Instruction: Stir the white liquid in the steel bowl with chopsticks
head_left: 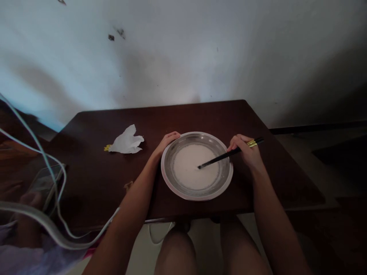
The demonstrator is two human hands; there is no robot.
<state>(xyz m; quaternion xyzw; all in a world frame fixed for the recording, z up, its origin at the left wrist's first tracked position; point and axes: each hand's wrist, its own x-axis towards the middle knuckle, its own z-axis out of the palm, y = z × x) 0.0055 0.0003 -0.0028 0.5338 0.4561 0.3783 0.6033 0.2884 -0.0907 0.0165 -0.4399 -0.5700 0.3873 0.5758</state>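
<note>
A round metal basin (197,195) stands on the dark table, holding a pale, whitish liquid or batter (192,164). My left hand (169,141) grips the basin's far left rim, fingers over the edge. On the right, my right hand (243,147) is closed around black chopsticks (219,157) with gold bands near their top end. They slant down to the left, and their tips dip into the pale mixture near its middle. Whether the mixture is thin or thick I cannot tell.
A crumpled white plastic bag (126,141) with a yellow bit lies left of the basin. A small brown scrap (129,186) is by my left forearm. White cables (61,191) loop at the left, before another person's hand (31,198) and a phone (47,183). The wall (183,49) rises behind the table (218,114).
</note>
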